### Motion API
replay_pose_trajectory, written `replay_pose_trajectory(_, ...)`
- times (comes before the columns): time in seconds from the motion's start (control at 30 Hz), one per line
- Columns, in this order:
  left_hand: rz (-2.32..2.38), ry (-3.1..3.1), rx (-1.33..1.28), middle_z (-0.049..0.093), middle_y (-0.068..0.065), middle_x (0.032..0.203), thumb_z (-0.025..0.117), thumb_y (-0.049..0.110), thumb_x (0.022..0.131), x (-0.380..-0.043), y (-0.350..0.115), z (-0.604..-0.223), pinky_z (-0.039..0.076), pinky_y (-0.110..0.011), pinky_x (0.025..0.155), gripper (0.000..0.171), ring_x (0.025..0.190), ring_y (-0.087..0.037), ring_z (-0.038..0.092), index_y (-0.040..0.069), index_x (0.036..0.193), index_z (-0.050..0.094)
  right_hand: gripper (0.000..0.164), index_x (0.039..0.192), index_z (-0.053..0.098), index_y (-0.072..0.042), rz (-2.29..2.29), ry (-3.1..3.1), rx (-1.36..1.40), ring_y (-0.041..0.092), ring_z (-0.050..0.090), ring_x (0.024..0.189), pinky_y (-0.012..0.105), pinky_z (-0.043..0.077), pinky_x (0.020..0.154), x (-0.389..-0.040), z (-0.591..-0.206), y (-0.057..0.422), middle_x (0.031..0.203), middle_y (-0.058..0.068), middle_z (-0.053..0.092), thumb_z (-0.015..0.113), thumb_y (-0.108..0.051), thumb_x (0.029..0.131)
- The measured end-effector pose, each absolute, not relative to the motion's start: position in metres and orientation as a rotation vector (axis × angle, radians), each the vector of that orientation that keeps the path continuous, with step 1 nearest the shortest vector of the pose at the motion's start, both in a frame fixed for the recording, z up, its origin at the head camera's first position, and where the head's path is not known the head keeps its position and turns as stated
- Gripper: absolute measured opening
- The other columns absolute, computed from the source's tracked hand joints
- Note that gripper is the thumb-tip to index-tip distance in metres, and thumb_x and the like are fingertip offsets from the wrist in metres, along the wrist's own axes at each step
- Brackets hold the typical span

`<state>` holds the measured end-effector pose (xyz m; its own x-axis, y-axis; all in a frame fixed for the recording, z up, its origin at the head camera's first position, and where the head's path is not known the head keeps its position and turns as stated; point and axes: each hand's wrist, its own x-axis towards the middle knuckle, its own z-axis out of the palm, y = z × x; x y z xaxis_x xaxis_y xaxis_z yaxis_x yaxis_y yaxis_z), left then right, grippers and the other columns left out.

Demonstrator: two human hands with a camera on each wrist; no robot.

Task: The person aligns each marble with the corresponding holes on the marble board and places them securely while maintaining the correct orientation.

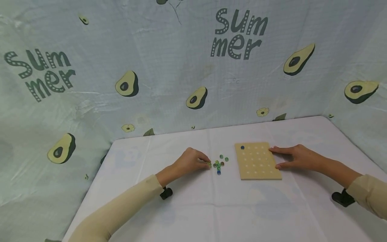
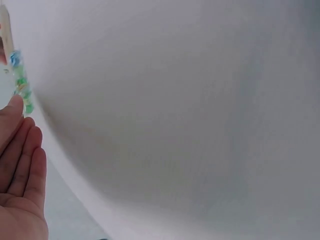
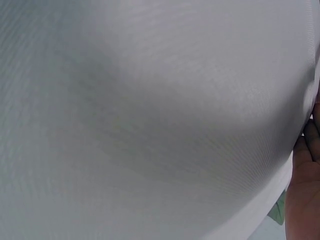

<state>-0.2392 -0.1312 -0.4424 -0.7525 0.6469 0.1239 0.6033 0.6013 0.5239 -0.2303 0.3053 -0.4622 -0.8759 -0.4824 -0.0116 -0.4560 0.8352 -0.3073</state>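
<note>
In the head view my left hand (image 1: 191, 160) pinches a green glass marble (image 1: 209, 164) between thumb and fingertips, low over the table. A small group of marbles lies just right of it, with a blue marble (image 1: 219, 172) nearest me and a green marble (image 1: 226, 159) off to the right. The square wooden board (image 1: 257, 161) has rows of shallow hollows, and a dark blue marble (image 1: 242, 147) sits in its far left one. My right hand (image 1: 302, 158) touches the board's right edge with extended fingers and thumb. In the left wrist view, the fingertips partly hide the blurred marbles (image 2: 21, 82).
A white cloth covers the table (image 1: 187, 215). Behind it and at both sides hangs a pale curtain (image 1: 163, 67) printed with avocados and lettering. Dark wrist cameras sit under the left wrist (image 1: 166, 193) and right wrist (image 1: 343, 198).
</note>
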Motion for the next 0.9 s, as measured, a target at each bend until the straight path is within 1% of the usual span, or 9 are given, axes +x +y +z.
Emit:
replay_pose_trajectory(0.1,0.856,2.778,1.053,0.079,-0.002,0.099,0.082,0.012,0.086,-0.238,-0.133,-0.438,0.058,-0.036,0.086,0.012,0.099,-0.016,0.073,0.009,0.098,0.082,0.085,0.144,0.059,-0.015,-0.459,2.923,-0.742,0.033,0.064,0.117,0.056,0.052,0.094,-0.23,-0.463,0.306,0.142,0.018,0.058,0.072,-0.069,0.08)
replay_pose_trajectory(0.27,0.871,2.806,1.047,0.079,-0.002,0.101,0.083,0.012,0.085,-0.237,-0.135,-0.43,0.058,-0.039,0.087,0.015,0.1,-0.016,0.073,0.009,0.1,0.082,0.084,0.144,0.06,-0.015,-0.453,2.925,-0.751,0.033,0.064,0.116,0.057,0.052,0.094,-0.229,-0.461,0.306,0.141,0.018,0.059,0.073,-0.068,0.081)
replay_pose_trajectory(0.43,0.891,2.806,1.066,0.078,-0.003,0.102,0.083,0.013,0.085,-0.236,-0.136,-0.425,0.058,-0.039,0.088,0.017,0.1,-0.017,0.073,0.008,0.101,0.082,0.082,0.144,0.06,-0.016,-0.461,2.925,-0.751,0.036,0.064,0.119,0.056,0.052,0.094,-0.229,-0.461,0.306,0.141,0.018,0.059,0.074,-0.066,0.081)
replay_pose_trajectory(0.63,0.915,2.804,1.089,0.078,-0.003,0.102,0.084,0.013,0.084,-0.236,-0.133,-0.423,0.058,-0.036,0.09,0.018,0.102,-0.017,0.073,0.008,0.102,0.082,0.081,0.144,0.06,-0.015,-0.481,2.92,-0.761,0.038,0.063,0.12,0.057,0.052,0.095,-0.228,-0.461,0.305,0.141,0.018,0.059,0.074,-0.065,0.081)
replay_pose_trajectory(0.73,0.945,2.791,1.098,0.078,-0.004,0.102,0.083,0.012,0.085,-0.235,-0.131,-0.423,0.058,-0.038,0.09,0.018,0.102,-0.018,0.073,0.006,0.102,0.081,0.082,0.144,0.06,-0.015,-0.484,2.919,-0.775,0.037,0.063,0.121,0.056,0.052,0.094,-0.229,-0.461,0.306,0.141,0.018,0.059,0.073,-0.066,0.082)
replay_pose_trajectory(0.9,0.984,2.794,1.111,0.079,-0.005,0.101,0.083,0.012,0.085,-0.233,-0.127,-0.422,0.059,-0.041,0.087,0.018,0.1,-0.019,0.074,0.006,0.102,0.081,0.08,0.144,0.06,-0.016,-0.488,2.916,-0.809,0.029,0.065,0.116,0.053,0.054,0.093,-0.23,-0.463,0.309,0.142,0.015,0.059,0.072,-0.066,0.083)
